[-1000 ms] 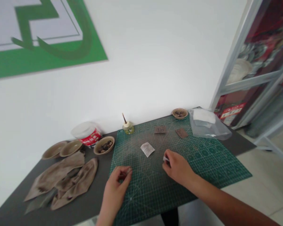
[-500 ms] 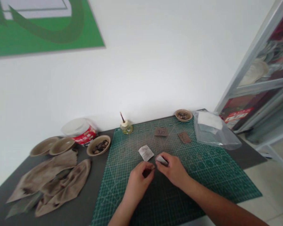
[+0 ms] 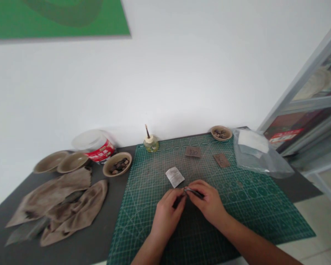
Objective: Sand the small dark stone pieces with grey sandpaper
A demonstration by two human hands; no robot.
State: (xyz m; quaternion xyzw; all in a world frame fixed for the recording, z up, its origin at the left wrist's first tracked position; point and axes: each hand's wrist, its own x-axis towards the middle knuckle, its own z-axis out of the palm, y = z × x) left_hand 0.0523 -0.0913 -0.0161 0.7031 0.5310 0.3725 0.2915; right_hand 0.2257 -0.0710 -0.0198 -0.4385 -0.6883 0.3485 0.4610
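Over the green cutting mat [image 3: 143, 206], my two hands meet at the fingertips. My right hand [image 3: 208, 202] pinches a small folded piece of sandpaper [image 3: 194, 192], pale on one face and dark along its edge. My left hand [image 3: 169, 209] is closed, thumb and forefinger pinching a small brownish thing mostly hidden by the fingers; its kind cannot be made out. The sandpaper touches or nearly touches the left fingertips. Just beyond the hands lies a creased whitish square sheet [image 3: 175, 177]. Farther back are two brown sandpaper pieces, one marked 320 [image 3: 192, 152] and another [image 3: 221, 160] with writing.
A bowl of dark nut-like pieces [image 3: 117, 164] stands left, a similar bowl [image 3: 221, 133] at the back right. Near the wall are an oil jar with a brush [image 3: 150, 143] and a red-white tub [image 3: 95, 145]. Brown cloths [image 3: 71, 209] lie left, a clear plastic bag [image 3: 260, 152] right.
My hands have come together, and the sandpaper in my right hand has turned and moved to the left fingertips. The whole view has shifted slightly with the head.
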